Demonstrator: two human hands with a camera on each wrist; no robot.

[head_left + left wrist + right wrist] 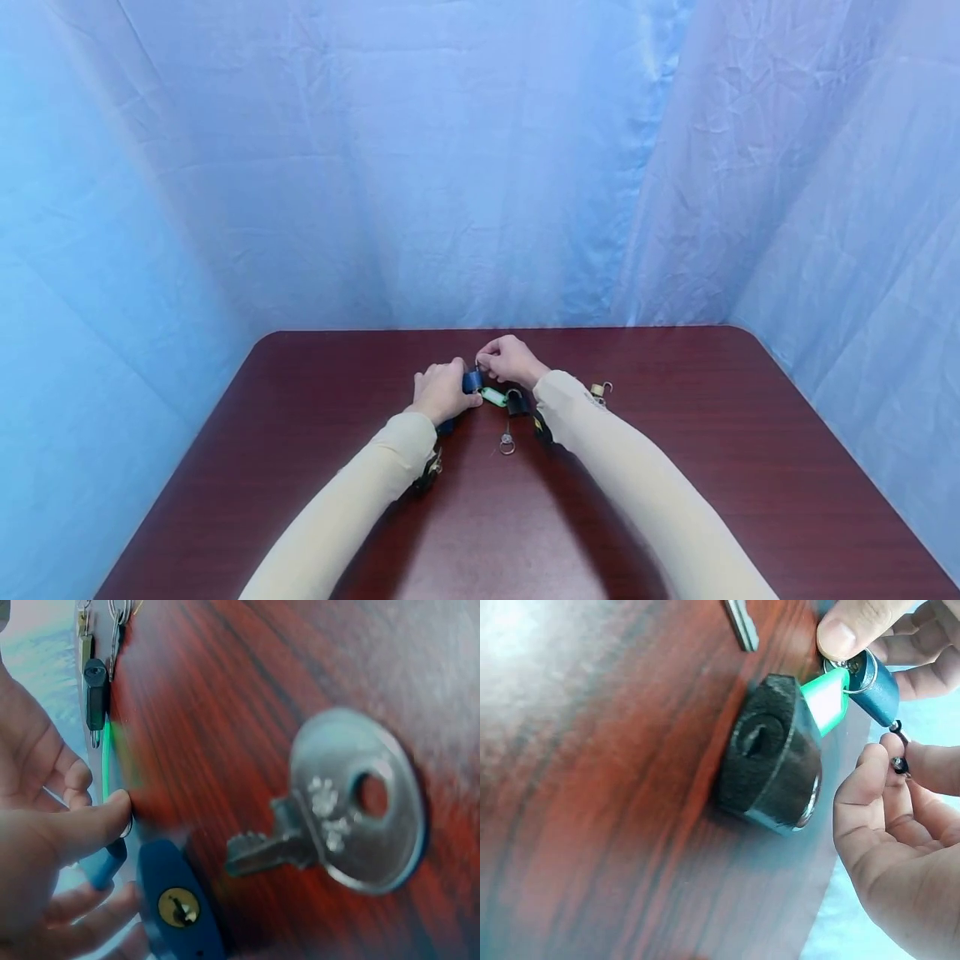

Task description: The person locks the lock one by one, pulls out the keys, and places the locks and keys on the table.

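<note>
Over the dark red wooden table [675, 433], the left hand [441, 392] grips a small blue padlock [472, 382] while the right hand [510, 360] pinches its thin metal shackle, a black padlock [769, 754] lying just beside them.

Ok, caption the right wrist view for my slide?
Both hands work a blue padlock with green key tag, beside a black padlock.
</note>
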